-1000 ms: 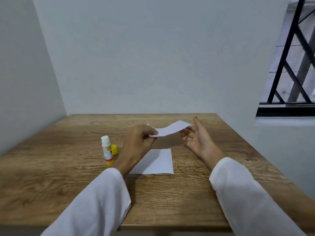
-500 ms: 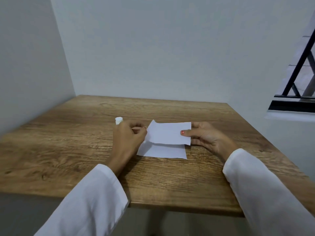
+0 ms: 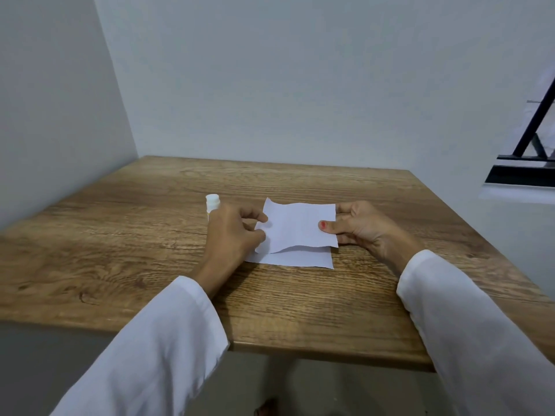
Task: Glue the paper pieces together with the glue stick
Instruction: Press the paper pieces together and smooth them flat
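Wooden table (image 3: pixel 300 310) | upper paper (image 3: pixel 295 226) overlaps lower paper (image 3: pixel 297 258) (offset) | left hand (image 3: pixel 232 235), right hand (image 3: pixel 365 228) pinch upper paper's edges | glue stick (image 3: pixel 212 204) behind left hand.

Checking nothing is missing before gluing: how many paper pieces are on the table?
2. The upper piece is pinched at its ends by the left hand and right hand; the lower piece lies flat beneath it. Any others underneath would be hidden.

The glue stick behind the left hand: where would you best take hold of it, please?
Grip the glue stick around its round body below the white top, coming from above and the left. It stands upright on the table, and the left hand hides its lower part and blocks the right side.
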